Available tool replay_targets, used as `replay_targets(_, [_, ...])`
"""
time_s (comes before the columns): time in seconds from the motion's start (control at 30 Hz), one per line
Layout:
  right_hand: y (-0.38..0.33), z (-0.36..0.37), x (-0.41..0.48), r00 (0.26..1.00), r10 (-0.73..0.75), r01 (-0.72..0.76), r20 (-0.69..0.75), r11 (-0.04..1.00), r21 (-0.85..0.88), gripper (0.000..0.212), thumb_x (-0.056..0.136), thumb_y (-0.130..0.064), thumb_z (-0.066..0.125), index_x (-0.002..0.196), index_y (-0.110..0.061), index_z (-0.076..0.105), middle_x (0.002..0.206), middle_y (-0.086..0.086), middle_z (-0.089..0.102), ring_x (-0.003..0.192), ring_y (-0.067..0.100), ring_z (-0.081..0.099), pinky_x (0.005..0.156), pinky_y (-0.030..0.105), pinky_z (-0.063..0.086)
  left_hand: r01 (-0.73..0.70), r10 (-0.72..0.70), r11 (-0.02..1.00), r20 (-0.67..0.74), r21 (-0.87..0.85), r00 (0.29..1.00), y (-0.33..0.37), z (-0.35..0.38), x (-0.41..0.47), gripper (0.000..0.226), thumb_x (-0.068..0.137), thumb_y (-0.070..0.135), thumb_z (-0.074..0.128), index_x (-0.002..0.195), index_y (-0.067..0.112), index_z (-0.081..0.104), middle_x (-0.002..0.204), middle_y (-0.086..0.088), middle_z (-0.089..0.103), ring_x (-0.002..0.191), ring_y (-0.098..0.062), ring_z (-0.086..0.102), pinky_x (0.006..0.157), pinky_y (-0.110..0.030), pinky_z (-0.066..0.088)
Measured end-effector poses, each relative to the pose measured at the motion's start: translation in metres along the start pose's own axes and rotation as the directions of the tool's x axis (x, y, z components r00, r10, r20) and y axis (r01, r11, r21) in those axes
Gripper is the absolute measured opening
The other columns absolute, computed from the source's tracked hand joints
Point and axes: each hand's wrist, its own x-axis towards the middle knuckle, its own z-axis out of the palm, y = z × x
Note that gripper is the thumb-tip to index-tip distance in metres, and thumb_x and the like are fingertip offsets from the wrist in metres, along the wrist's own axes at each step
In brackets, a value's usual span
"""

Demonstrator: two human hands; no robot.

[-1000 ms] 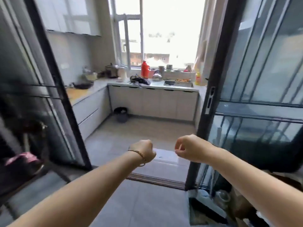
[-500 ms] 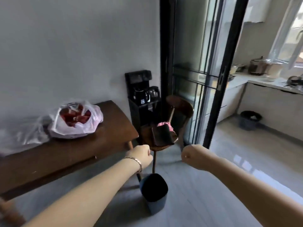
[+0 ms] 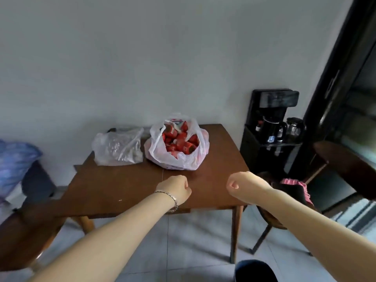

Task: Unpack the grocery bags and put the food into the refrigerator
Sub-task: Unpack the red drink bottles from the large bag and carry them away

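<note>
Approach step, I'd say: your left hand [image 3: 175, 189] and right hand [image 3: 241, 185] are empty fists over the table [image 3: 219, 159]. The bag of red packs [image 3: 179, 146] sits beside the clear bag [image 3: 118, 148] near the wall, so uncurl and reach in.

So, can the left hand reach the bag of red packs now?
Probably yes: the left hand is over bare table, the bag lies straight ahead, nothing between them.
</note>
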Motion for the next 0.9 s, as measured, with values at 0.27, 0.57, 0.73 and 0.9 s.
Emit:
replay_targets(0.27, [-0.035,-0.001,0.198,0.983,-0.098,0.113,0.154,0.990,-0.089,0.027,0.095,-0.026,0.043,0.110,-0.016,0.063,0.108,0.003,0.064,0.101,0.022,0.061,0.086,0.032,0.051,0.128,-0.127,0.991,-0.046,0.033,0.991,-0.060,-0.043,0.142,0.023,0.094,0.025,0.037,0.095,0.019,0.059,0.096,-0.003,0.067,0.078,-0.022,0.061,0.064,-0.027,0.042])
replay_targets(0.57, [-0.073,0.057,0.359,0.982,-0.081,0.100,0.170,0.990,-0.104,0.023,0.095,-0.025,0.041,0.099,-0.017,0.062,0.088,0.000,0.060,0.079,0.017,0.056,0.073,0.030,0.049,-0.041,0.043,0.999,-0.088,0.021,0.995,-0.128,-0.038,0.280,0.024,0.094,0.021,0.039,0.106,0.018,0.060,0.096,-0.002,0.067,0.081,-0.021,0.060,0.067,-0.028,0.046])
replay_targets(0.73, [-0.085,0.092,0.427,0.987,0.022,-0.015,0.159,0.999,-0.044,0.024,0.092,-0.025,0.047,0.111,-0.022,0.061,0.106,-0.002,0.056,0.095,0.019,0.059,0.081,0.030,0.052,-0.295,0.298,0.947,-0.006,0.123,0.954,-0.149,-0.030,0.352,0.022,0.092,0.016,0.042,0.099,0.009,0.061,0.096,-0.007,0.063,0.093,-0.024,0.057,0.074,-0.032,0.042])
replay_targets(0.9, [-0.087,0.119,0.490,0.989,0.040,-0.031,0.140,0.997,-0.070,0.038,0.089,-0.013,0.050,0.126,-0.015,0.051,0.133,-0.001,0.045,0.119,0.022,0.048,0.097,0.033,0.044,-0.497,0.548,0.781,-0.033,0.377,0.836,-0.169,-0.026,0.415,0.012,0.057,0.020,0.076,0.065,0.020,0.068,0.073,0.003,0.066,0.082,-0.018,0.066,0.086,-0.037,0.052])
